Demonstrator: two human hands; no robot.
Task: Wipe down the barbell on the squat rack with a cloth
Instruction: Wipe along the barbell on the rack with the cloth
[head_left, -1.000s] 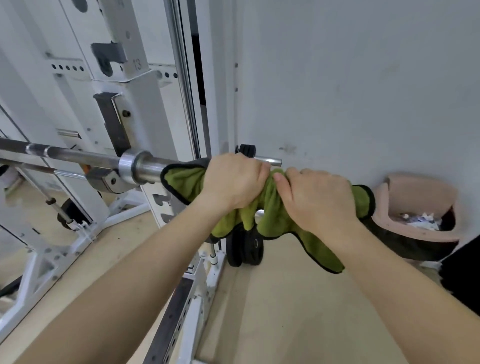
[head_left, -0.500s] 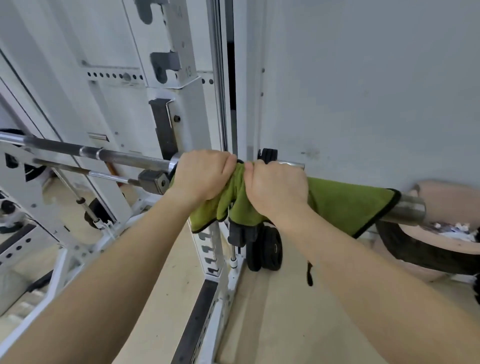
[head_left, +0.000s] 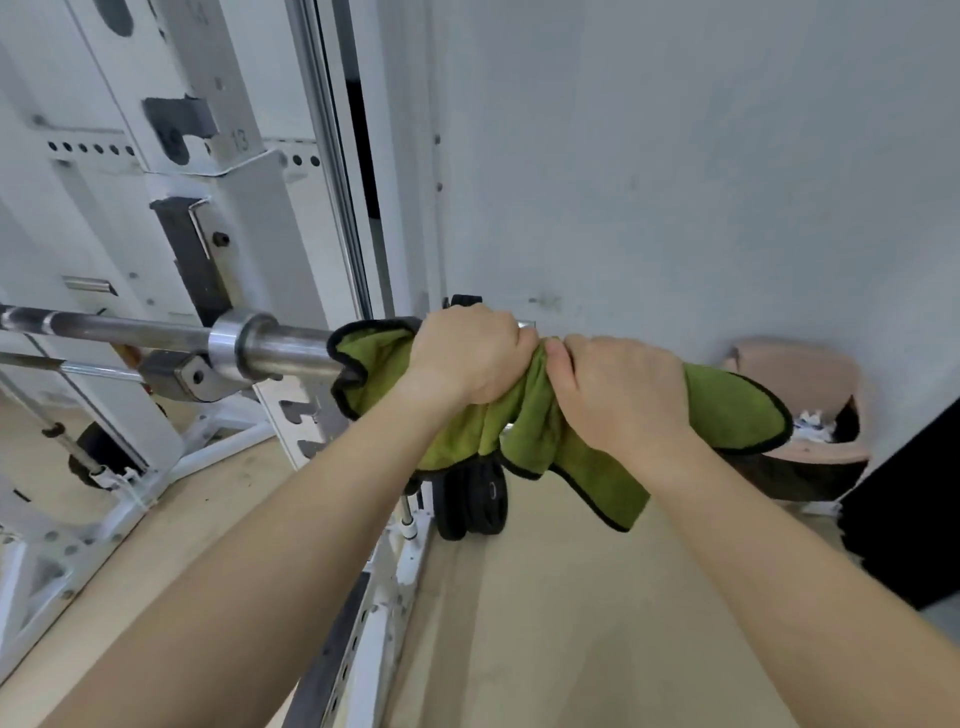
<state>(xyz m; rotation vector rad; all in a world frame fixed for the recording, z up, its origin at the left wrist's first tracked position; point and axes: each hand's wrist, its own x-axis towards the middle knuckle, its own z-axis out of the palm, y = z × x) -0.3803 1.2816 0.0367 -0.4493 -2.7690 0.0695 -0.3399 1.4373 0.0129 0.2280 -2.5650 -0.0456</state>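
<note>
A steel barbell (head_left: 291, 351) lies across the white squat rack (head_left: 249, 208), its thick sleeve pointing right past the collar. A green cloth (head_left: 727, 410) with black trim is wrapped round the sleeve and covers its outer end. My left hand (head_left: 467, 353) grips the cloth and sleeve from above, just right of the bare steel. My right hand (head_left: 618, 389) grips the cloth right beside it, knuckles nearly touching. A loose flap of cloth hangs below my right wrist.
Black weight plates (head_left: 472, 499) stand on the floor under the sleeve beside the rack's base. A pink bin (head_left: 810, 384) with a black liner sits against the grey wall at the right. A dark object (head_left: 904, 509) stands at the far right edge.
Both hands and the cloth slid inward to the collar half a second ago, baring the sleeve's tip. They have now moved back outward, so the cloth covers the tip and steel shows beside the collar.
</note>
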